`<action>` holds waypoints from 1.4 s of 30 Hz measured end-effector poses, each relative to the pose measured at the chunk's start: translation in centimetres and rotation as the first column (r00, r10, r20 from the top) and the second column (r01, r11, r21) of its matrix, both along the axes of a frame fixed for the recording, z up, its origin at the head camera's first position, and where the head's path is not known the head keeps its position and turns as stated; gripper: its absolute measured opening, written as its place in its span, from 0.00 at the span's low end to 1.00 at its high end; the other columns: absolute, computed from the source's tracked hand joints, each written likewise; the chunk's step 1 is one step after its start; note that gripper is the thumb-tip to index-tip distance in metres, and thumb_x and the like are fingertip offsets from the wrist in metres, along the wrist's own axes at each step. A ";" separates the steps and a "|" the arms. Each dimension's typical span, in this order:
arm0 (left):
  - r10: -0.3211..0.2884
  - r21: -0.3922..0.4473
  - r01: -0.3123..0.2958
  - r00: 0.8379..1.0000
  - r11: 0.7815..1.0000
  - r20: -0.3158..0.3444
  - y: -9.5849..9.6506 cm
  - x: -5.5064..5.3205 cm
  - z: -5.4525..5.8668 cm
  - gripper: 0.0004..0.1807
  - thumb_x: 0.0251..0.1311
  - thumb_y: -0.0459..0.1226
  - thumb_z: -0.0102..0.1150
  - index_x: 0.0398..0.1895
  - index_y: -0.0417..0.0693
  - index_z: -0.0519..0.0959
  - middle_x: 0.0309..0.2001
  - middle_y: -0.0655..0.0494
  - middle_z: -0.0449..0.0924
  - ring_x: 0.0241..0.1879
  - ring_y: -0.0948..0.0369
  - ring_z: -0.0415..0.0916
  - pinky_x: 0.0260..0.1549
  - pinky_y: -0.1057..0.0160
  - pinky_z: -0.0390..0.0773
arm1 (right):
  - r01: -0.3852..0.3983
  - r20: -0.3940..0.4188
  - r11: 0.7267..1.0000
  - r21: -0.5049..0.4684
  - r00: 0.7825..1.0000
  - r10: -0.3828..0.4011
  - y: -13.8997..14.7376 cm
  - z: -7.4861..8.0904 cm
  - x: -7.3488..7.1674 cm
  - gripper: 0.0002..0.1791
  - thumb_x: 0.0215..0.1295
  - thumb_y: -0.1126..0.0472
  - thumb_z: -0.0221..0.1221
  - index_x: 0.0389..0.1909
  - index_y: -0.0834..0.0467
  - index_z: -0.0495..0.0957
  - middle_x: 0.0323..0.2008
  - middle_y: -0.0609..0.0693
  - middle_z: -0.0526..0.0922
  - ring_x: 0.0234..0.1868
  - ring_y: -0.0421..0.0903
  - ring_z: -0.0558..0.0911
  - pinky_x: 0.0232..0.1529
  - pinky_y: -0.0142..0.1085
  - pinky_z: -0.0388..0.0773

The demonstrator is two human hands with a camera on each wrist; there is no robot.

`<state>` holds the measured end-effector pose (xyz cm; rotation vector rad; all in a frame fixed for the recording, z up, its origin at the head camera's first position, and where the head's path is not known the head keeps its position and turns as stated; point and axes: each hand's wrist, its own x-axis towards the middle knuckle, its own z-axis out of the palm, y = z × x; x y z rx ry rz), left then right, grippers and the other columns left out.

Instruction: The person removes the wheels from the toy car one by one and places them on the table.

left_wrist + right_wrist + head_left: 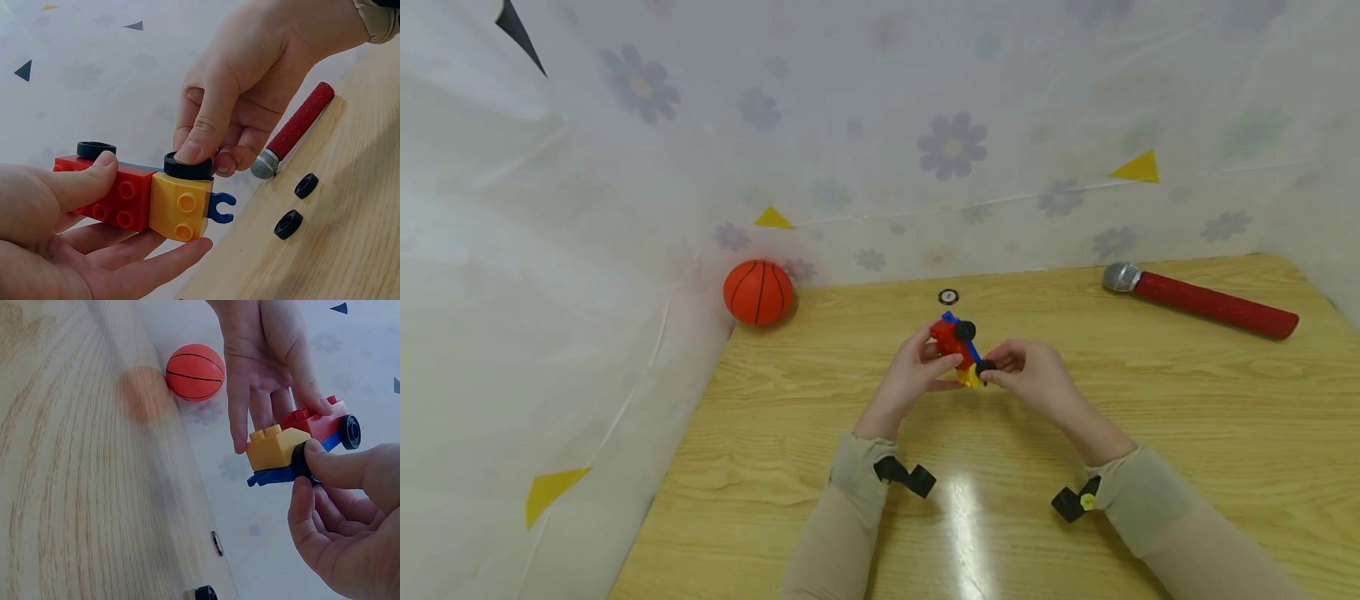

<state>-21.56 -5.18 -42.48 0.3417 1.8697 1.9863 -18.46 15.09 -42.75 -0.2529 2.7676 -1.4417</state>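
Note:
My left hand (908,375) holds a toy brick car by its red block (132,190), the thumb lying over the studs. Beside the red block is a sloped yellow block (275,449), and both sit on a blue base (278,476) with a hook-shaped end. One black wheel (351,432) is on the base by the red block. With thumb and fingers, my right hand (1033,377) pinches another black wheel (187,167) against the base at the yellow end. The car is tilted on its side above the table, wheels toward my right hand.
An orange toy basketball (758,292) is at the table's back left corner. A red microphone (1213,304) lies at the back right. Two loose black wheels (288,224) (306,185) rest on the wooden table (760,467). A small round disc (948,297) lies near the back edge.

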 end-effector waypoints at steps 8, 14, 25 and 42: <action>0.022 -0.023 -0.023 1.000 0.999 -0.012 0.1 0.2 0.1 0.32 0.68 0.30 0.57 0.73 0.52 0.63 0.59 0.36 0.78 0.56 0.43 0.79 0.48 0.35 0.79 | 0.004 0.002 1.000 -0.008 1.000 -0.004 -0.1 0.1 0.2 0.10 0.62 0.61 0.68 0.40 0.64 0.82 0.35 0.56 0.85 0.33 0.45 0.82 0.31 0.31 0.80; 0.021 -0.028 -0.022 0.999 0.999 -0.024 0.1 0.3 0.1 0.31 0.68 0.30 0.57 0.73 0.51 0.64 0.58 0.36 0.78 0.56 0.44 0.79 0.47 0.34 0.79 | 0.008 0.015 1.000 -0.025 1.000 -0.008 -0.1 0.1 0.4 0.10 0.62 0.61 0.68 0.39 0.63 0.82 0.35 0.56 0.85 0.33 0.45 0.82 0.31 0.32 0.80; 0.015 -0.042 -0.017 0.999 0.999 -0.035 0.1 0.3 0.1 0.30 0.68 0.31 0.57 0.72 0.53 0.65 0.58 0.37 0.78 0.55 0.45 0.80 0.47 0.32 0.78 | 0.025 0.038 0.999 -0.029 0.999 -0.024 -0.2 0.4 0.6 0.11 0.61 0.60 0.69 0.40 0.63 0.83 0.36 0.57 0.85 0.34 0.45 0.83 0.34 0.34 0.82; 0.049 -0.053 -0.050 0.998 0.997 -0.030 0.2 0.5 0.2 0.31 0.67 0.31 0.59 0.72 0.56 0.66 0.56 0.39 0.80 0.51 0.49 0.82 0.46 0.35 0.79 | 0.041 0.018 0.999 -0.006 0.999 -0.041 -0.4 0.5 0.8 0.11 0.61 0.62 0.69 0.39 0.64 0.82 0.36 0.58 0.85 0.34 0.46 0.83 0.34 0.36 0.83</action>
